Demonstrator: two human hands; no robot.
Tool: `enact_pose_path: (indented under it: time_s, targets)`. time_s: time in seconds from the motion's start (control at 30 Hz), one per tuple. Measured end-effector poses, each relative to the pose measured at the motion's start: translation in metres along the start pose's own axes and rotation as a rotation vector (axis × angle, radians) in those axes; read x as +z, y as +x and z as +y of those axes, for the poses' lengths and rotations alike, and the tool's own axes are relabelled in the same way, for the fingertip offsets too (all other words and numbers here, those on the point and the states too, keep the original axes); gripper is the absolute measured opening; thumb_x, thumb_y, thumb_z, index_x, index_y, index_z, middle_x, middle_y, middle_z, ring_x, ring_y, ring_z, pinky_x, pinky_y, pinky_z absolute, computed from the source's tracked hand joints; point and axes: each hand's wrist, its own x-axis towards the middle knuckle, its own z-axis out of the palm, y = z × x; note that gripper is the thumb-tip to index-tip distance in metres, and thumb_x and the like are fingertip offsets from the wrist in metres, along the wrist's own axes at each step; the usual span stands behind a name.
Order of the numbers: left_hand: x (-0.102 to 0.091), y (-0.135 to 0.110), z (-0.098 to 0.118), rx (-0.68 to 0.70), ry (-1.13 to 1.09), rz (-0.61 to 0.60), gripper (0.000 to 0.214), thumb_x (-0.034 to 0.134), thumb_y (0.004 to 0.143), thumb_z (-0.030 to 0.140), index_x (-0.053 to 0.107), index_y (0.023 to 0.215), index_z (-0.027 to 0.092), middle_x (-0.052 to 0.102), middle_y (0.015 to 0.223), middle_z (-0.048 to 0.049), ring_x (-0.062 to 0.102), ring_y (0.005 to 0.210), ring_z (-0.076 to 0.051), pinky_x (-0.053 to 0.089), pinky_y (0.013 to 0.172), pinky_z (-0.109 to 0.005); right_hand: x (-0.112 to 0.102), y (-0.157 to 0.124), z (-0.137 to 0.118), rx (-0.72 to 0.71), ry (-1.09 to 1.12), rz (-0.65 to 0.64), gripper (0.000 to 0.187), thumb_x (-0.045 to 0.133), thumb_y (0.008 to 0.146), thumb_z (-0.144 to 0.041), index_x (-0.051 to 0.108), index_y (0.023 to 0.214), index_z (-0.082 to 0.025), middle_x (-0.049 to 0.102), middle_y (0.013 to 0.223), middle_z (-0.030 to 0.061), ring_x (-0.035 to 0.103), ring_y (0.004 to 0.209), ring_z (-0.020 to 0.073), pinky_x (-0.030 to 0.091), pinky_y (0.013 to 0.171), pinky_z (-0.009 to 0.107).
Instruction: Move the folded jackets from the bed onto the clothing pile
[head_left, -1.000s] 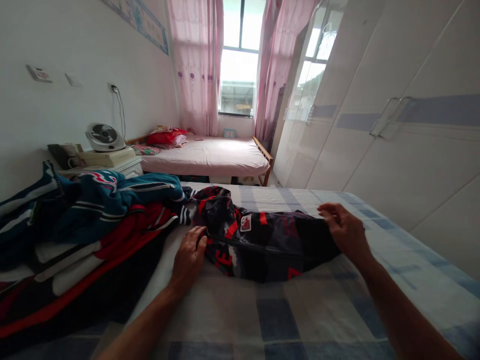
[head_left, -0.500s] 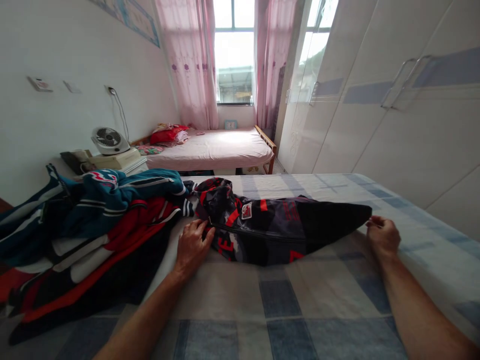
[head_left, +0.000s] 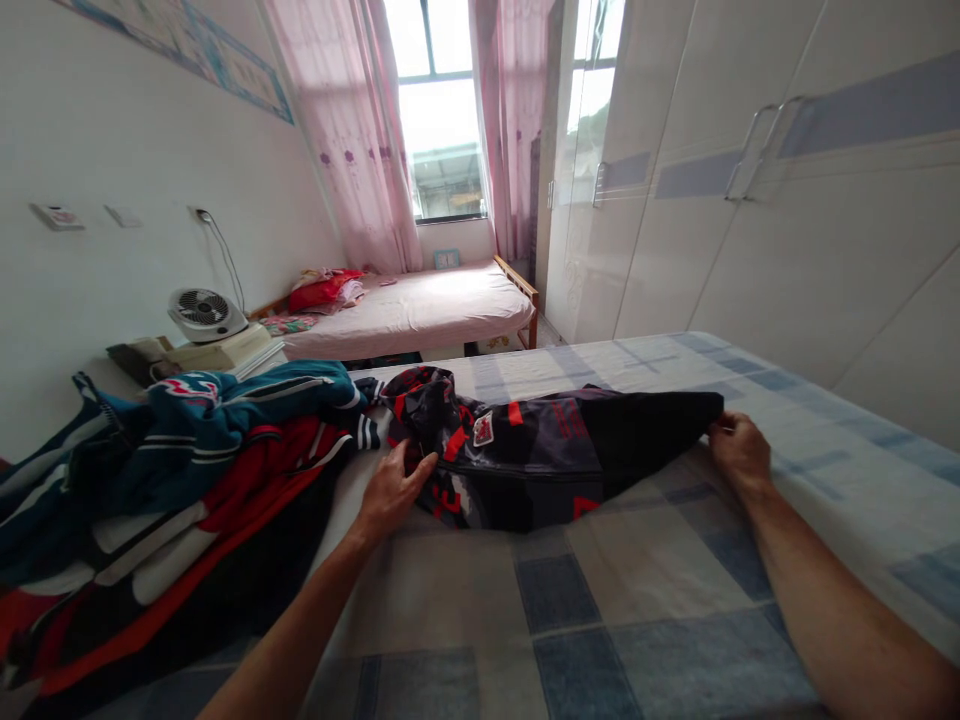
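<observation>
A black jacket with red and grey print [head_left: 540,455] lies stretched across the blue-checked bed sheet [head_left: 570,610]. My left hand [head_left: 391,490] grips its left, hooded end with fingers curled into the cloth. My right hand [head_left: 739,452] pinches the jacket's right end at the hem, fingers closed on the fabric. The jacket is pulled fairly flat between the two hands.
A heap of teal, red and black clothes [head_left: 172,470] covers the bed's left side. Behind it stands a nightstand with a small fan [head_left: 201,312]. A second bed with a pink sheet [head_left: 409,308] is by the window. White wardrobe doors [head_left: 750,220] line the right.
My right hand slid from the jacket's top edge out to its right end and drew it straight. My left hand closed more tightly on the left end. The view turned slightly left.
</observation>
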Motion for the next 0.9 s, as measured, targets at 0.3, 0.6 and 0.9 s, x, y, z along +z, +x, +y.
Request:
enact_pose_path:
  time_s: [0.3,0.6,0.9]
  targets:
    - [-0.009,0.005,0.031,-0.039,-0.177,-0.14,0.029,0.051,0.069,0.043,0.06,0.067,0.015,0.059,0.061,-0.0001,0.054,0.056,-0.015,0.04,0.05,-0.023,0.001,0.0,0.002,-0.042,-0.018,-0.008,0.031,0.048,0.082,-0.024,0.062,0.106,-0.012,0.066,0.105,0.0151,0.06,0.092,0.0237,0.04,0.078,0.031]
    - [-0.015,-0.03,0.046,0.008,-0.386,-0.163,0.046,0.047,0.08,0.053,0.06,0.106,0.018,0.066,0.105,-0.0076,0.058,0.103,-0.025,0.046,0.088,-0.032,0.005,0.002,0.007,-0.085,-0.029,-0.021,0.026,0.045,0.083,-0.023,0.061,0.102,-0.015,0.066,0.104,0.0128,0.06,0.092,0.0213,0.039,0.075,0.028]
    - [-0.039,-0.001,0.139,0.003,-0.276,-0.024,0.039,0.066,0.066,0.05,0.054,0.053,0.015,0.05,0.046,0.0011,0.046,0.041,-0.011,0.034,0.038,-0.024,0.006,0.002,0.007,-0.097,-0.006,-0.012,0.027,0.044,0.081,-0.022,0.062,0.098,-0.014,0.066,0.101,0.0137,0.062,0.091,0.0244,0.043,0.076,0.032]
